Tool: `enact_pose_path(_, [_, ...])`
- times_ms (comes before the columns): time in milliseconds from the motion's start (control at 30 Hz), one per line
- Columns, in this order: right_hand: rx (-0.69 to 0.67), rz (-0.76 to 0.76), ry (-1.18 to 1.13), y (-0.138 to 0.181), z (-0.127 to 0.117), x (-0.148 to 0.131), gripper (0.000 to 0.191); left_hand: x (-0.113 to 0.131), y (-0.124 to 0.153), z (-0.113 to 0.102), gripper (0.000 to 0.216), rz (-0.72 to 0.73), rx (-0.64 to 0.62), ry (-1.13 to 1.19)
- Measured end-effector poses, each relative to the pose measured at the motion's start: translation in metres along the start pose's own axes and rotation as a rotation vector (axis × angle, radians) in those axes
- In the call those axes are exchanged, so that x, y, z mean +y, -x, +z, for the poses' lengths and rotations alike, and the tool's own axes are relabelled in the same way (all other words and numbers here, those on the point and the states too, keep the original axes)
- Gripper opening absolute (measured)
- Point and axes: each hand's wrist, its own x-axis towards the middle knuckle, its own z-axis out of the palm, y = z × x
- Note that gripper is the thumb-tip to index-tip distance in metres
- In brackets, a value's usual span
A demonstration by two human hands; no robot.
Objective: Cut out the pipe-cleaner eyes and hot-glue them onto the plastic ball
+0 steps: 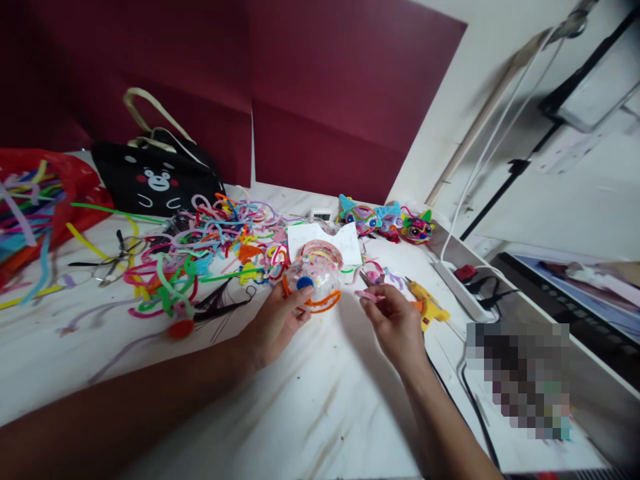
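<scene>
A clear rounded piece (326, 285) is held by the left hand (283, 319) just above the middle of the desk (300, 413), with the thumb laid near a blue disc (305, 283) on it. No clear long axis is shown by its near-round outline; the blue disc is turned up toward the viewer, and the near edge is followed by an orange strip (327, 306), bowed from left to right. By the right hand (397, 323), a short pink strip (369, 295) is pinched between thumb and fingers; its long axis is laid roughly sideways, with the free end pointed left, toward the clear piece. The hands are kept apart, with bare desk between them. Beyond the clear piece, a white sheet (350, 243) is seen. To the right of the right hand, a yellow glue gun (429, 307) is laid, and a heap of coloured strips (210, 230) is spread to the left.
</scene>
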Motion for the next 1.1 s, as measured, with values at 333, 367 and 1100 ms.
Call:
enact_pose_path(333, [0.007,-0.092,-0.427,-0.009,0.002,-0.039,0.028,0.001,0.004,0.005,0.039,-0.048,-0.011,-0.012])
enact_pose_path(367, [-0.003,-0.07,-0.448,-0.008,0.004,-0.039,0.029,0.0,0.004,0.005,0.039,-0.049,-0.009,-0.011])
enact_pose_path(1100, [0.136,0.272,-0.891,0.001,0.022,-0.032,0.035,-0.007,0.005,0.003,0.033,-0.049,-0.082,-0.051])
